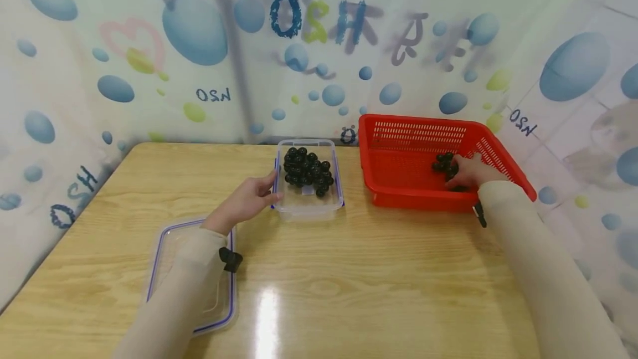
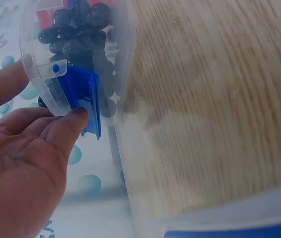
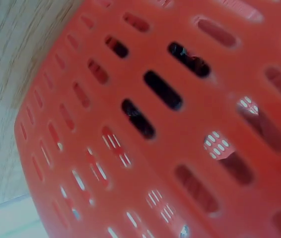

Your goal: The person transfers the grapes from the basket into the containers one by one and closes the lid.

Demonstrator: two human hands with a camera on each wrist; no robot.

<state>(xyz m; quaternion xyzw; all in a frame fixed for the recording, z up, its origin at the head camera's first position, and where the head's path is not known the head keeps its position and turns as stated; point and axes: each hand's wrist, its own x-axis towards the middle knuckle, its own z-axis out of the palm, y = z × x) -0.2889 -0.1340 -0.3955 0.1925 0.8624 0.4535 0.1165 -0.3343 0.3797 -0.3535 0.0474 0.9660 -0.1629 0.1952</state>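
Note:
A bunch of black grapes (image 1: 306, 169) lies in a clear plastic box (image 1: 309, 209) with blue latches at the back of the table. My left hand (image 1: 251, 197) touches the box's left side, fingers loosely extended. In the left wrist view, one fingertip rests against the blue latch (image 2: 83, 94), which hangs down. Inside the red basket (image 1: 399, 198), my right hand (image 1: 471, 172) grips a smaller cluster of black grapes (image 1: 441, 163) from above, thumb and fingers around it. The right wrist view shows only the basket's slotted wall (image 3: 130, 163), with dark grapes behind some slots; the hand is hidden there.
A clear lid with a blue seal (image 1: 231, 292) lies on the wooden table (image 1: 349, 292) at the left, partly under the left forearm. A patterned curtain (image 1: 319, 87) hangs right behind the table. The basket stands to the right of the box.

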